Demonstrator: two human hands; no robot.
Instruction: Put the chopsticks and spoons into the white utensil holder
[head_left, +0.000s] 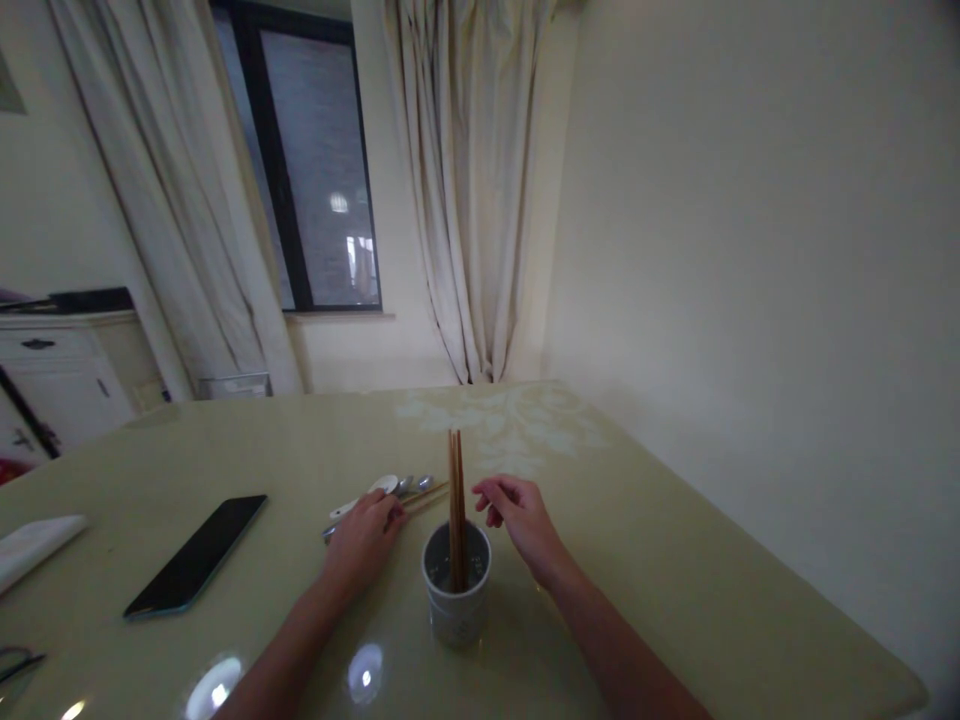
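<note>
"Starting with the head view, the only one, where do the loose chopsticks (429, 495) lie?"

"Flat on the worktop (637, 620), behind and to the left of the cup (457, 622). Their long axis runs sideways, slanting slightly away towards the right."

"Which hand is nearer them?"

"The left hand (366, 535). Its fingertips are at their near end, with a white spoon (385, 484) and metal spoons (425, 482) just beyond. I cannot tell whether the fingers are pinching anything or merely resting there."

"And the right hand (520, 515)?"

"Half curled, slack rather than clenched, with nothing visible in it. It hangs just right of the standing chopsticks (455, 490), seemingly without touching them."

"So the axes differ?"

"Clearly: those in the cup stand nearly upright, while the loose ones lie level. I'd judge that crossing of directions the relation that matters, with the cup's mouth between the forearms, nearer the wearer than the fingertips."
</note>
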